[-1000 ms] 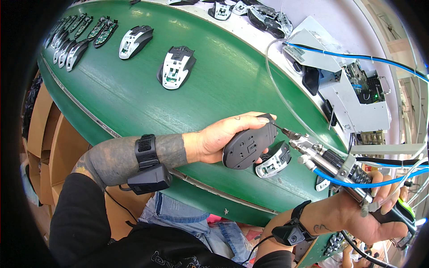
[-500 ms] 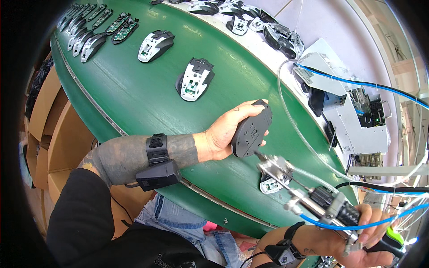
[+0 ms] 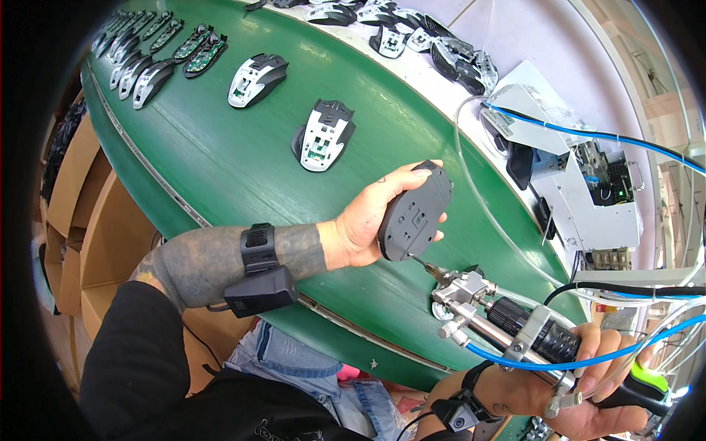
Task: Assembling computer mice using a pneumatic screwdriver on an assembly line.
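My left hand (image 3: 360, 220) is closed round a black computer mouse (image 3: 419, 209), its underside facing me with screw holes showing. In my right hand (image 3: 599, 378) is an air-fed electric screwdriver (image 3: 507, 327), gripped near its rear, with a blue hose and clear tubes. The thin bit of the screwdriver meets the lower end of the mouse's underside, at or very near a hole. Behind the tool's head lies another mouse (image 3: 442, 311), mostly hidden. A partly assembled mouse (image 3: 326, 136) with a white inner shell rests above my left hand.
The green belt (image 3: 220, 162) carries another open mouse (image 3: 257, 79), plus rows of shells and circuit-board bases (image 3: 206, 55) at far left. More mouse parts (image 3: 463, 66) crowd the white ledge. A screw-feeding machine (image 3: 599, 191) stands right; cardboard boxes (image 3: 118, 235) sit left.
The screwdriver has come up against the mouse, its bit now at the lower end of the underside. The mouse has tilted slightly in my left hand. The mice on the belt have shifted slightly.
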### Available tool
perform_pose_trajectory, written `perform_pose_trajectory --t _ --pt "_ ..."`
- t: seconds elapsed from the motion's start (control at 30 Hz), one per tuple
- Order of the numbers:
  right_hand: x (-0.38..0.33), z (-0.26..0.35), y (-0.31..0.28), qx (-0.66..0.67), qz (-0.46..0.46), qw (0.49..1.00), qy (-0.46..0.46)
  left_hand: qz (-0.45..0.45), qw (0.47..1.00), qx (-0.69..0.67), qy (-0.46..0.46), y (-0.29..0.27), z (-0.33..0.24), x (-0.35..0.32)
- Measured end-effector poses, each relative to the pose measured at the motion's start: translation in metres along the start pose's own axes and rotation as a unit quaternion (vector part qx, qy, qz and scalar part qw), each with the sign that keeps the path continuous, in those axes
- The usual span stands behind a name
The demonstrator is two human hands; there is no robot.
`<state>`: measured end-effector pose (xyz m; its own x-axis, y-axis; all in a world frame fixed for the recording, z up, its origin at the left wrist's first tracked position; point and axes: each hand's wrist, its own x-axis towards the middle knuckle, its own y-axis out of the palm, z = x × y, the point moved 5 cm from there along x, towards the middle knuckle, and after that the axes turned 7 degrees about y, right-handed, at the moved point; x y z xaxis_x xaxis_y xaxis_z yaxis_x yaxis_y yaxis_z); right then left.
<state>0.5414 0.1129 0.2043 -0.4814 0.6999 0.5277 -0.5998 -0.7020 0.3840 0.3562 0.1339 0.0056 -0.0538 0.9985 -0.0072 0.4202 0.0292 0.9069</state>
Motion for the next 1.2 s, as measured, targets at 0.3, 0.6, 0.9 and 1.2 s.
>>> perform_pose_trajectory --t 0.3,0.6,0.9,1.2 --pt "-0.004 0.001 -0.001 -0.120 -0.056 0.985 0.113 -0.023 0.999 0.021 0.015 -0.006 0.001 0.001" --pt "-0.017 0.019 -0.009 -0.039 -0.088 0.994 -0.060 -0.053 0.997 0.046 -0.034 -0.012 0.014 -0.003" --pt "-0.011 -0.016 0.023 -0.049 -0.112 0.991 -0.055 -0.026 0.999 0.028 -0.031 -0.006 0.021 -0.006" --pt "0.002 0.005 -0.004 -0.053 -0.080 0.995 0.016 0.020 0.902 0.426 0.068 -0.009 0.016 -0.001"
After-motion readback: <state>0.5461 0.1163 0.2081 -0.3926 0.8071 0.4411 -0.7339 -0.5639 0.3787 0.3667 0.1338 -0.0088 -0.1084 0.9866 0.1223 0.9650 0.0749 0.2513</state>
